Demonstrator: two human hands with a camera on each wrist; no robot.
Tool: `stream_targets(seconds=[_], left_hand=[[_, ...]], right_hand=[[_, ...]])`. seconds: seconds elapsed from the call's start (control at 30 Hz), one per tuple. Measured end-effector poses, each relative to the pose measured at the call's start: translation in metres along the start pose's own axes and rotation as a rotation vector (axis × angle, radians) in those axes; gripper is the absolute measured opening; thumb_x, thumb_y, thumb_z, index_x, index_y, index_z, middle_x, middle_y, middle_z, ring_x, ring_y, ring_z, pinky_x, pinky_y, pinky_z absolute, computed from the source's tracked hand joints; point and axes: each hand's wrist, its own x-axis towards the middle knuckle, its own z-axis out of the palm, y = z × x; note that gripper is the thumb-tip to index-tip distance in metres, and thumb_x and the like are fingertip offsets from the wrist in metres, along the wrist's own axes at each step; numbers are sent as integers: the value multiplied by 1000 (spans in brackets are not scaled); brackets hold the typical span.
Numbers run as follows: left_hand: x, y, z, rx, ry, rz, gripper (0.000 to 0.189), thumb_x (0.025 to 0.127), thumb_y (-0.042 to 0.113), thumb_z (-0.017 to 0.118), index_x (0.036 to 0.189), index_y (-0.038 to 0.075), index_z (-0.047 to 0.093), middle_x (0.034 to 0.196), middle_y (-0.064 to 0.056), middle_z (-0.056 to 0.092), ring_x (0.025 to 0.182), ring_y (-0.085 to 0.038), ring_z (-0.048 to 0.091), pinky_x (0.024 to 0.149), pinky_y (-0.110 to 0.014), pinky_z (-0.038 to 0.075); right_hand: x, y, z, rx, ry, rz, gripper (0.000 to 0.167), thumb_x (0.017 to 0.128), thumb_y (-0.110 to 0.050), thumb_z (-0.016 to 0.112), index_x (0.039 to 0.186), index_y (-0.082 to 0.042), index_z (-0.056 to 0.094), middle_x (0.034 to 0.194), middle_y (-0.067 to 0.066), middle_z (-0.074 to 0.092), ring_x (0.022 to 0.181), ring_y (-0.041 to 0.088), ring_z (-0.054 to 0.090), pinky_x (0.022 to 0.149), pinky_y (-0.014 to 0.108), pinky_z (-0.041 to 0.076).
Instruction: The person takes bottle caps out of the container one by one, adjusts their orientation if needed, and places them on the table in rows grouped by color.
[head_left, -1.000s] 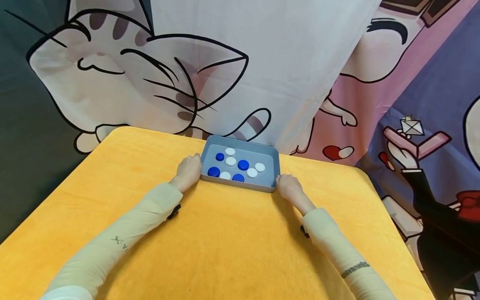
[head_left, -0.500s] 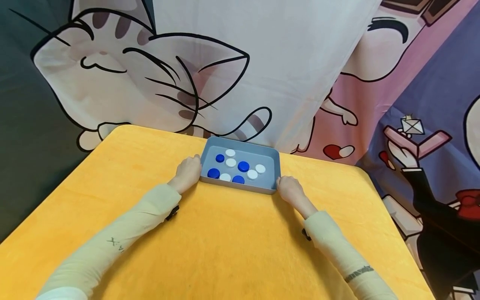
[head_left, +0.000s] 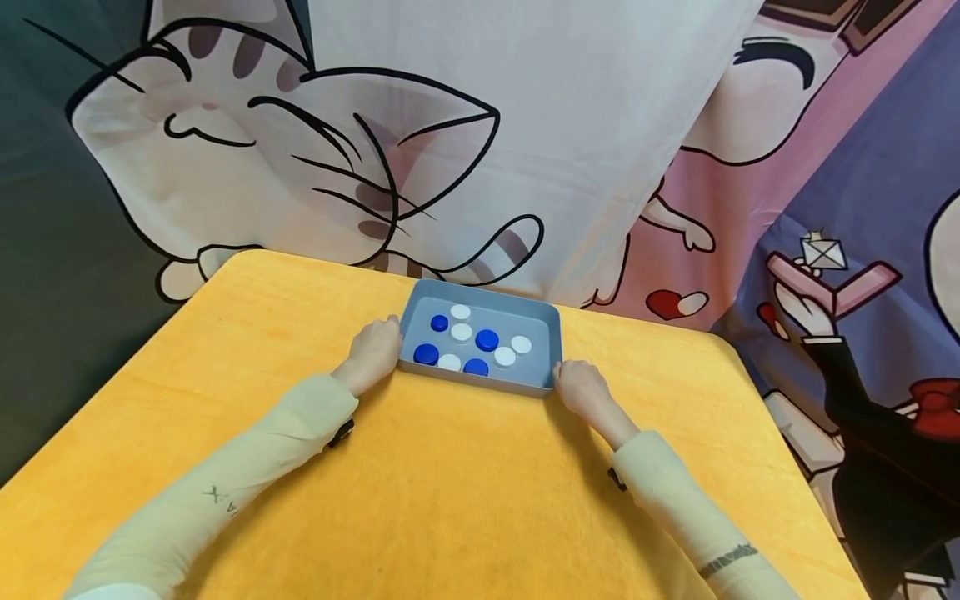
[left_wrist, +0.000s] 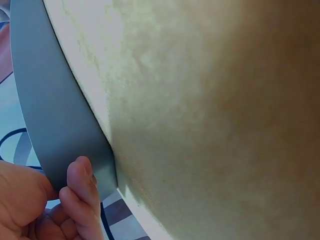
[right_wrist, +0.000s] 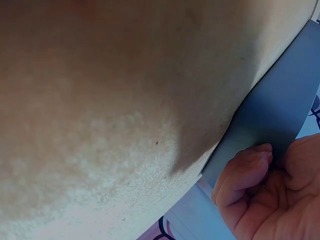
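Note:
A shallow blue-grey tray [head_left: 517,315] lies near the far edge of the yellow table, tilted slightly in the head view. Inside it are several flat round pieces like bottle caps, some blue [head_left: 487,340] and some white [head_left: 505,357]. My left hand [head_left: 372,354] grips the tray's left end. In the left wrist view, its curled fingers [left_wrist: 82,187] press against the outer tray wall [left_wrist: 55,95]. At the opposite end, my right hand [head_left: 587,392] holds the right side near the front corner. The right wrist view has its bent fingers [right_wrist: 245,175] at the tray wall [right_wrist: 272,105].
The yellow tabletop [head_left: 465,492] stretches from the tray to the near side, with rounded far corners. Directly behind the table hangs a cloth backdrop [head_left: 577,108] printed with a cartoon cat and figures. A dark band shows under each wrist.
The tray has slid a little toward me, with both hands moving along at its ends. The caps have stayed in the same arrangement inside it.

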Motion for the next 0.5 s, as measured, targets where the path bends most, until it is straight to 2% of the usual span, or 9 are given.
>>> stream_targets(seconds=[0.3,0.5], left_hand=[[-9,2,-1,10,-29,-4,21,98,8,49,100,-11,55,80,-23,63,72,-35,66,61,-44,55],[-14,3,-2,3,-16,8,19,97,7,48,98,-11,55,79,-23,62,72,-35,66,61,-44,54]], right_hand=[[-9,1,3,-9,21,-29,40,101,-14,37,70,0,57,64,16,56,57,30,57,52,41,47],[-14,1,2,-9,13,-30,40,101,-13,37,69,0,56,60,13,54,54,27,55,50,38,45]])
